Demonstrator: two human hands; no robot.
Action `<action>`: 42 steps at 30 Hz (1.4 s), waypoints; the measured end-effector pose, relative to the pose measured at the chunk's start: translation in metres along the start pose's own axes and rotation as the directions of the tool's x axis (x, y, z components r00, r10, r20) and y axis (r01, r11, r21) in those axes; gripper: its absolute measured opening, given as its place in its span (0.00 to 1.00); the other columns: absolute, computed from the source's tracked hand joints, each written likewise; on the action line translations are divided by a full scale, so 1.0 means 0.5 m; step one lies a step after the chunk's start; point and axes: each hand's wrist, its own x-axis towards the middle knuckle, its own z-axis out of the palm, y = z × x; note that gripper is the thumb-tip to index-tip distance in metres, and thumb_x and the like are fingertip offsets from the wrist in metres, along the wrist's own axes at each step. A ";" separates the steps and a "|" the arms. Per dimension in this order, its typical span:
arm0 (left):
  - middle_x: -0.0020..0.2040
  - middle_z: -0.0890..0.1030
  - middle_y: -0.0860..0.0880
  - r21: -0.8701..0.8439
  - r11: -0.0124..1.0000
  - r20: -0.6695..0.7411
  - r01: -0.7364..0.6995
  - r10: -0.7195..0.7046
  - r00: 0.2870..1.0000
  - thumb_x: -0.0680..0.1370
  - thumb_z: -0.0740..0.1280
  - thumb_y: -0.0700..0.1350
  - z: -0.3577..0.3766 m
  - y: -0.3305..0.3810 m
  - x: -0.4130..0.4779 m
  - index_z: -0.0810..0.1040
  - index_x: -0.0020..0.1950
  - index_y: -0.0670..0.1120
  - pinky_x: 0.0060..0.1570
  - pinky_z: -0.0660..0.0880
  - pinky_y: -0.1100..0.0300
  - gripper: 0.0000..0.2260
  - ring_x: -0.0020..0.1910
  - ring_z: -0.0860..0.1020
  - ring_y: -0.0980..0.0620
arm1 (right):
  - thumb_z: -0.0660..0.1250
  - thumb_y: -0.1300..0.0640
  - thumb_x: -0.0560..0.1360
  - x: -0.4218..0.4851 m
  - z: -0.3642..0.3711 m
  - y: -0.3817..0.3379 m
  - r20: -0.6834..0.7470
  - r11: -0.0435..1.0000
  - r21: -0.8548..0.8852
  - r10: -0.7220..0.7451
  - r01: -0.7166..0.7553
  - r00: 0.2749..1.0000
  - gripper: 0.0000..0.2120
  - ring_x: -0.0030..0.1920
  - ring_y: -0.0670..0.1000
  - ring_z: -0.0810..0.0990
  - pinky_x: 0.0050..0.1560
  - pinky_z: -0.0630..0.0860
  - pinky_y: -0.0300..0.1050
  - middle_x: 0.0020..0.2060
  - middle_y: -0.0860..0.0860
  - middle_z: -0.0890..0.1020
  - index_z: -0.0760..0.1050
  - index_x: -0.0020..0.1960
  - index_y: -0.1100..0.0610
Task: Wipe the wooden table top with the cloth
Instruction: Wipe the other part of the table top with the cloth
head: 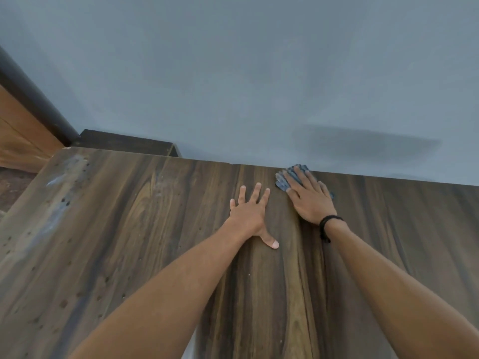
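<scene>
The dark wooden table top (145, 229) fills the lower half of the view and runs up to a wall. A small blue-grey cloth (286, 177) lies at the table's far edge. My right hand (309, 196) presses flat on the cloth with straight fingers, covering most of it; a black band sits on that wrist. Just to the left, my left hand (251, 215) rests flat on the bare wood with its fingers spread and thumb out.
A grey-blue wall (259, 86) stands directly behind the table's far edge. The table's left part (59, 193) carries pale smears and small dark spots. A lower dark ledge (124, 142) and a wooden panel (20, 136) lie beyond the left corner.
</scene>
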 end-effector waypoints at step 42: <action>0.77 0.30 0.51 0.010 0.998 -0.004 -0.058 0.058 0.998 0.60 0.75 0.69 0.020 -0.043 0.001 0.33 0.78 0.50 0.72 0.41 0.38 0.65 0.75 0.31 0.38 | 0.47 0.46 0.85 -0.144 0.035 -0.064 -0.055 0.997 0.022 0.078 -0.077 0.995 0.25 0.81 0.49 0.42 0.78 0.41 0.56 0.81 0.44 0.44 0.47 0.81 0.38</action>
